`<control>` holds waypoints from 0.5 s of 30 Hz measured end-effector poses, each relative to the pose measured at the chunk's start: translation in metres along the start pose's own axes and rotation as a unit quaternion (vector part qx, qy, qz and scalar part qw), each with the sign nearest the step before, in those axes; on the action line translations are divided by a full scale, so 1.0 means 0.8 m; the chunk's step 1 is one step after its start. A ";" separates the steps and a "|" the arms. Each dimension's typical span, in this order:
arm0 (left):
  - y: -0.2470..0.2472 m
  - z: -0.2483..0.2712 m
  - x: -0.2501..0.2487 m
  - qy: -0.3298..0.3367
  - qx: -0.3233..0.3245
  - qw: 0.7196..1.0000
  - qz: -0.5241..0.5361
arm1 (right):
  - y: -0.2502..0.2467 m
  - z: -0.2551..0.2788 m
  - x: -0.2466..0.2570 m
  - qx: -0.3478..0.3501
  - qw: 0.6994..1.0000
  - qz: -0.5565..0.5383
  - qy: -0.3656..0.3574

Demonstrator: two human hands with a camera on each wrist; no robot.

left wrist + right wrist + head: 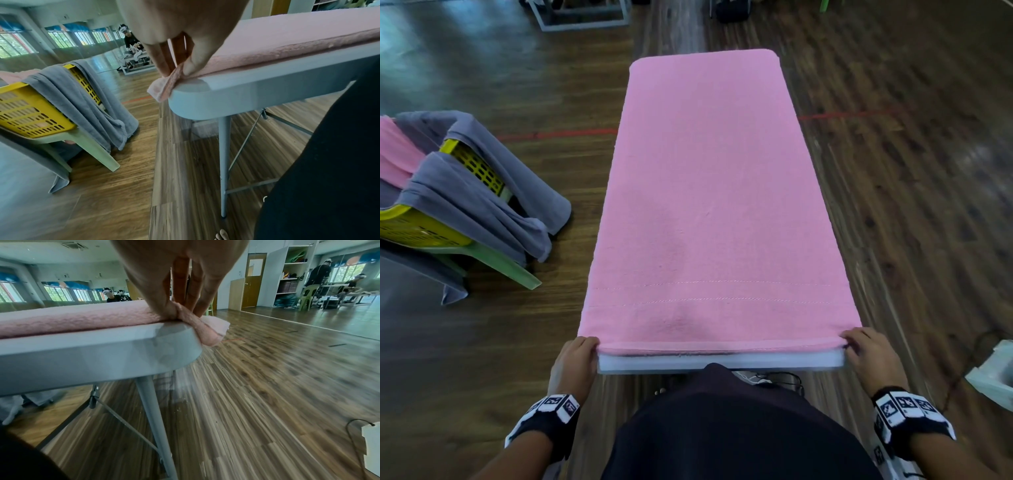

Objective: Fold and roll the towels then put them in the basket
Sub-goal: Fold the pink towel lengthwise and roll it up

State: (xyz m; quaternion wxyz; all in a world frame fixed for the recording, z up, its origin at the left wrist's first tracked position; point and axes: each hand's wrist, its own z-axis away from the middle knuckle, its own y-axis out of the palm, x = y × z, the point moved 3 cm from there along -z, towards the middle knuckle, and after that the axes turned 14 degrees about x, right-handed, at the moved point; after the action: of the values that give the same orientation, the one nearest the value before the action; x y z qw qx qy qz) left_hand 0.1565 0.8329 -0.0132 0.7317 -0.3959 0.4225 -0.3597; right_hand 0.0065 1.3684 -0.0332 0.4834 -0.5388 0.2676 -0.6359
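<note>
While pink towel [717,192] lies ahead; left hand [572,364] | right hand [870,356] pinch near corners

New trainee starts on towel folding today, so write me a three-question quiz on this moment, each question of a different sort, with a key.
1. True or false: the pink towel lies spread flat along the table.
2. Multiple choice: what are the left hand and right hand doing? A) pinching the towel's two near corners; B) lifting the yellow basket; C) resting on the floor.
3. Fill in: the towels draped over the basket's rim are pink and ____.

Key: 1 true. 2 A: in both wrist views the thumb and fingers pinch a corner at the table's edge. 3 grey: the grey towels hang down the basket's side.
</note>
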 end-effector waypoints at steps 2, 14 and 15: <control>-0.005 0.001 -0.005 0.004 -0.012 1.000 -0.016 | -0.006 0.000 0.003 -0.015 1.000 0.016 -0.004; -0.019 -0.019 -0.031 -0.043 -0.025 0.998 -0.030 | -0.009 -0.010 0.012 -0.031 0.998 0.057 -0.006; -0.013 -0.014 -0.035 -0.017 -0.020 1.000 -0.003 | -0.003 -0.007 0.014 -0.021 0.997 0.052 -0.050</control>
State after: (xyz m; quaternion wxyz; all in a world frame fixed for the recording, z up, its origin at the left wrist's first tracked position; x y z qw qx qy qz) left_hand 0.1334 0.8493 0.0018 0.7298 -0.4177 0.4160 -0.3462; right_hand 0.0013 1.3581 -0.0277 0.5172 -0.5656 0.2837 -0.5763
